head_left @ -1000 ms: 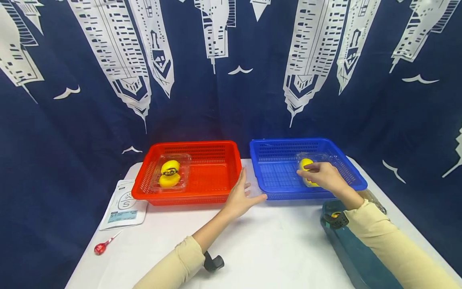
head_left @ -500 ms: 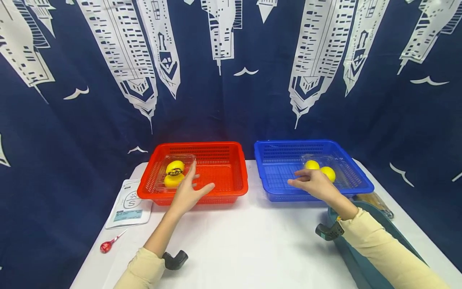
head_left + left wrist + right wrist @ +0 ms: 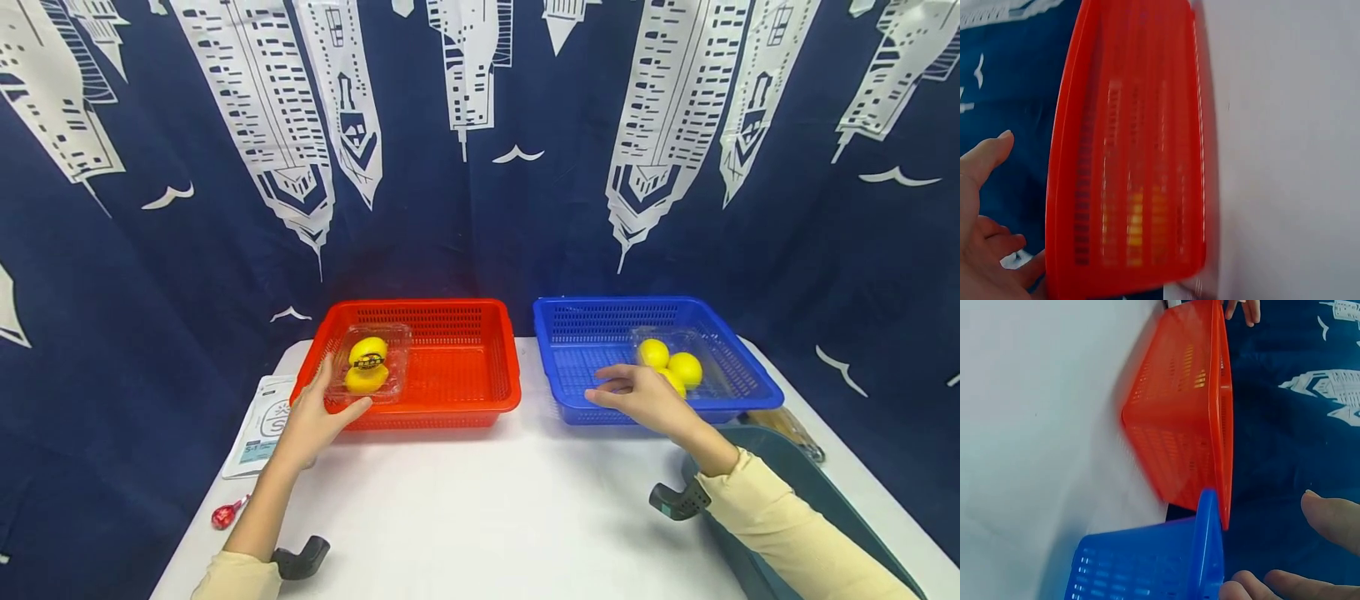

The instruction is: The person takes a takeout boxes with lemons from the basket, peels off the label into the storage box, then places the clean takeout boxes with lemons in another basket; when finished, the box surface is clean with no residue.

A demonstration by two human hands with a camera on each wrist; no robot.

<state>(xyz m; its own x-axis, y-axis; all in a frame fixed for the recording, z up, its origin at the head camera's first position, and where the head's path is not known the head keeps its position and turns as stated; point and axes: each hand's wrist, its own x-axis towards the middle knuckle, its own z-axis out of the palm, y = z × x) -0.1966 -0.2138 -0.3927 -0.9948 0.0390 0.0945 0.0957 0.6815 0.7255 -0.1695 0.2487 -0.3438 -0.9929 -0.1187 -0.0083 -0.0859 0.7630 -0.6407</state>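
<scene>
My left hand (image 3: 309, 425) hovers by the front left corner of the red basket (image 3: 427, 410), thumb spread from extended fingers and nothing in its grasp. Inside that basket lies a clear plastic box (image 3: 398, 367) with two yellow lemons (image 3: 367, 381), the upper one bearing a black label. Over the front rim of the blue basket (image 3: 573, 371) is my right hand (image 3: 652, 404), fingers loosely bent, holding nothing visible. Beside it, several yellow lemons (image 3: 686, 369) sit in another clear box (image 3: 714, 379), one partly hidden by the hand. Both wrist views show basket walls and bare fingers.
A teal bin (image 3: 795, 467) stands at the right, partly under my right sleeve. Behind it is a clear-wrapped brown item (image 3: 787, 429). At left lie a white pouch (image 3: 262, 425) and a red lollipop (image 3: 223, 517). A navy curtain (image 3: 480, 225) hangs behind the table.
My left hand has swept left, from the red basket's right end to its left corner. The right hand has drawn back leftward off the lemons, which now show more. The view has shifted slightly.
</scene>
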